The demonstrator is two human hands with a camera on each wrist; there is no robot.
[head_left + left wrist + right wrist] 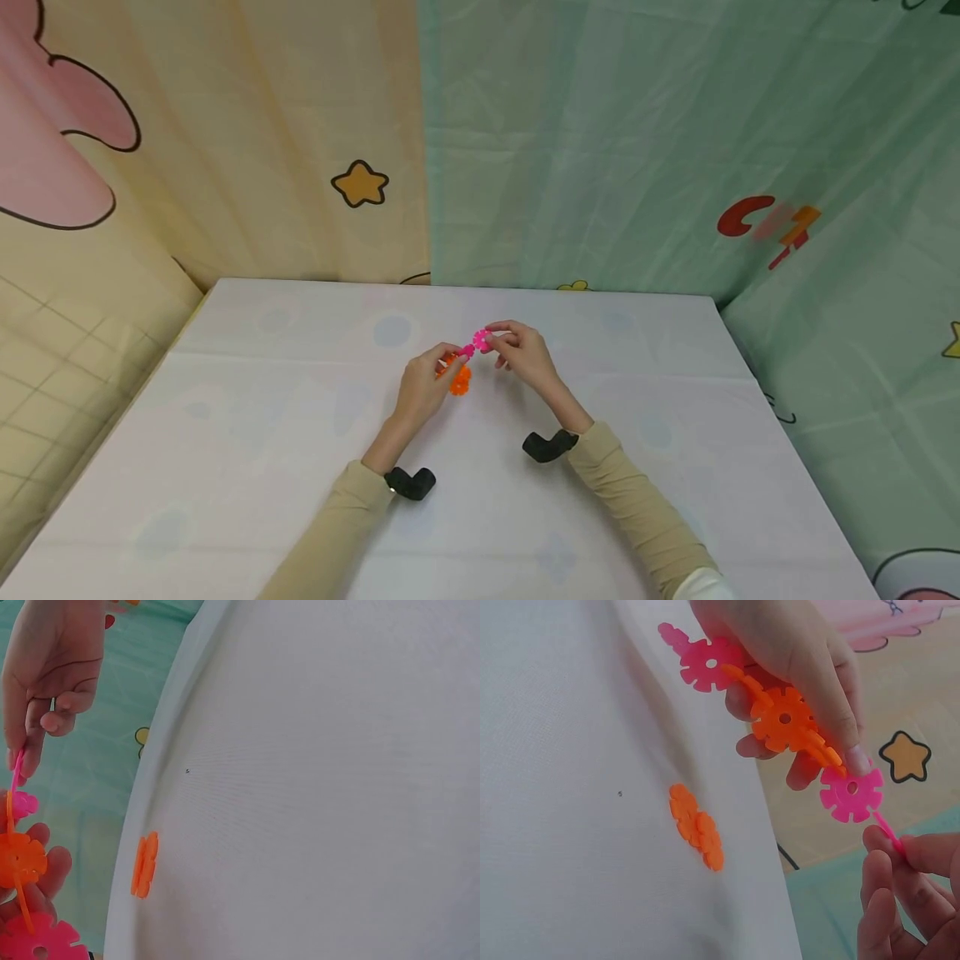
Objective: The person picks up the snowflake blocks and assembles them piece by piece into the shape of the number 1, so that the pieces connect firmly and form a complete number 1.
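My left hand [423, 383] holds a chain of notched plastic flower discs, its fingers behind and its thumb near the front end. In the right wrist view the chain runs from a pink disc [709, 666] through an orange disc [774, 733] to another pink disc [838, 801] at the thumb tip. Between thumb and fingers my right hand [525, 354] pinches a pink disc [889, 831], seen edge-on, right at the rim of that front disc. The left wrist view shows the left hand [56, 874] partly hidden behind the chain.
Two orange discs [682, 811] lie against each other on the white-covered table [637, 500], below the hands. Printed curtains [570, 142] hang behind the table's far edge. A black strap device [551, 446] sits on each wrist.
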